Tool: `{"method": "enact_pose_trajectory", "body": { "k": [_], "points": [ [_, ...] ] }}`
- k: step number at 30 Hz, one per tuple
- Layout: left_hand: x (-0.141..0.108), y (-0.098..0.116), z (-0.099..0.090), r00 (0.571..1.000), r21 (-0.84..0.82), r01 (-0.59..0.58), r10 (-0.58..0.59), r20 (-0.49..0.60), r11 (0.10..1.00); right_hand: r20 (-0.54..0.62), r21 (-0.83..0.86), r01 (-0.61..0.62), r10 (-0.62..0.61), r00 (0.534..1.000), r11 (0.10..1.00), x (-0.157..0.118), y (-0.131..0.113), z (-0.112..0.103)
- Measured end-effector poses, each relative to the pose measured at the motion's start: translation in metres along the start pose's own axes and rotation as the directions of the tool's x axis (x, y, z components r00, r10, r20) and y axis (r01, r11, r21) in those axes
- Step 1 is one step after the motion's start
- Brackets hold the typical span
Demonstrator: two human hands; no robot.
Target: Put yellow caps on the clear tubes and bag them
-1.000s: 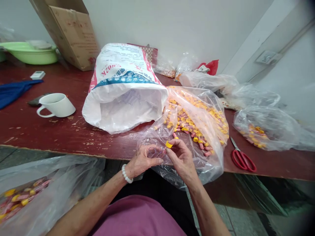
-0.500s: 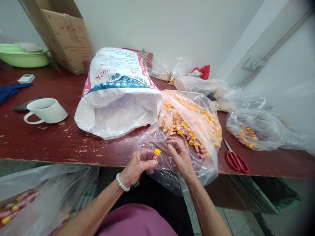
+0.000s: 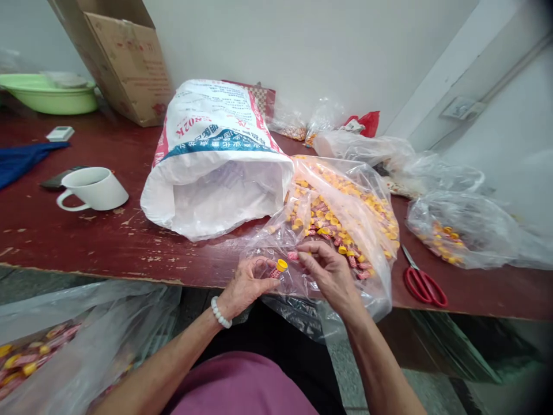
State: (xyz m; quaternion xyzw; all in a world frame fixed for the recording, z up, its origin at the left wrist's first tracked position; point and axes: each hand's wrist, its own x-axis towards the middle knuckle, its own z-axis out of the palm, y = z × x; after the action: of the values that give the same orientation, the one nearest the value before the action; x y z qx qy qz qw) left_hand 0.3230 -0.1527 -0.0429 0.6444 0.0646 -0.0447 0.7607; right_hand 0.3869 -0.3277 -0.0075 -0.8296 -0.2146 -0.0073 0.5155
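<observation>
My left hand (image 3: 245,287), with a white bead bracelet at its wrist, pinches a small red patterned tube with a yellow flared top (image 3: 280,266). The tube leans to the right. Close to its right, my right hand (image 3: 332,275) has a small pink piece (image 3: 292,255) between thumb and fingertips; what kind of piece it is I cannot tell. The two held things are apart. Just beyond my hands a clear plastic bag (image 3: 380,288) lies spread on the table, with many similar red and yellow tubes (image 3: 328,222) in it.
On the dark red table (image 3: 181,262) stand an open white sack (image 3: 207,222), a white mug (image 3: 101,190) and a carton (image 3: 129,69). Red-handled scissors (image 3: 425,286) lie right, near another clear bag (image 3: 492,236). A bag of tubes (image 3: 38,351) sits below the table's left edge.
My right hand has moved away from the pile of tubes toward my left hand, and a pink piece now shows in its fingertips. The tube in my left hand tilts more to the right.
</observation>
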Motion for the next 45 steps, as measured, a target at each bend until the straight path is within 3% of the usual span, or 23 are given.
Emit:
{"method": "enact_pose_trajectory", "body": {
  "k": [3, 6, 11, 14, 17, 20, 22, 24, 26, 29, 32, 39, 42, 45],
  "points": [
    [-0.001, 0.004, 0.003, 0.996, 0.158, -0.088, 0.083, 0.036, 0.983, 0.061, -0.005, 0.163, -0.163, 0.985, 0.987, -0.011, -0.021, 0.004],
    [-0.003, 0.004, 0.005, 0.990, 0.220, -0.124, 0.106, 0.092, 0.968, 0.100, -0.049, 0.149, -0.144, 0.985, 0.988, -0.015, -0.025, 0.009],
    [-0.004, 0.001, 0.006, 0.989, 0.216, -0.120, 0.097, 0.114, 0.969, 0.082, -0.059, 0.088, -0.083, 0.993, 0.994, -0.018, -0.023, 0.004],
    [-0.004, 0.003, 0.007, 0.990, 0.208, -0.111, 0.091, 0.105, 0.972, 0.066, -0.117, 0.187, -0.180, 0.981, 0.975, -0.021, -0.023, 0.000],
    [-0.004, 0.002, 0.007, 0.991, 0.160, -0.093, 0.076, 0.107, 0.983, 0.184, -0.252, 0.323, -0.282, 0.942, 0.912, -0.027, -0.023, 0.005],
    [-0.003, -0.002, 0.007, 0.995, 0.086, -0.038, 0.030, 0.097, 0.996, 0.275, -0.401, 0.378, -0.284, 0.919, 0.834, -0.033, -0.021, 0.016],
    [-0.002, -0.004, 0.007, 0.997, 0.059, -0.012, 0.007, 0.077, 0.998, 0.303, -0.398, 0.397, -0.290, 0.908, 0.827, -0.032, -0.015, 0.019],
    [0.002, -0.005, 0.005, 0.999, 0.071, -0.002, 0.000, 0.037, 0.997, 0.245, -0.404, 0.345, -0.263, 0.933, 0.847, -0.025, -0.003, 0.016],
    [0.007, -0.003, 0.002, 1.000, 0.099, 0.011, -0.008, -0.027, 0.995, 0.102, -0.481, 0.209, -0.182, 0.978, 0.851, -0.010, 0.016, 0.009],
    [0.016, 0.002, -0.009, 0.987, 0.135, 0.054, -0.032, -0.159, 0.989, -0.051, -0.603, 0.036, -0.084, 0.995, 0.797, 0.021, 0.044, 0.003],
    [0.022, 0.004, -0.022, 0.975, 0.128, 0.045, -0.016, -0.221, 0.991, 0.000, -0.665, 0.042, -0.057, 0.998, 0.746, 0.051, 0.058, 0.018],
    [0.014, 0.007, -0.035, 0.975, 0.037, -0.032, 0.039, -0.220, 0.999, 0.262, -0.673, 0.242, -0.080, 0.962, 0.699, 0.098, 0.047, 0.079],
    [0.012, 0.003, -0.036, 0.972, -0.016, -0.026, 0.021, -0.235, 1.000, 0.280, -0.648, 0.240, -0.067, 0.958, 0.723, 0.103, 0.048, 0.083],
    [0.012, -0.001, -0.036, 0.973, -0.042, -0.027, 0.017, -0.229, 0.999, 0.227, -0.608, 0.175, -0.042, 0.973, 0.774, 0.098, 0.052, 0.072]
  ]
}}
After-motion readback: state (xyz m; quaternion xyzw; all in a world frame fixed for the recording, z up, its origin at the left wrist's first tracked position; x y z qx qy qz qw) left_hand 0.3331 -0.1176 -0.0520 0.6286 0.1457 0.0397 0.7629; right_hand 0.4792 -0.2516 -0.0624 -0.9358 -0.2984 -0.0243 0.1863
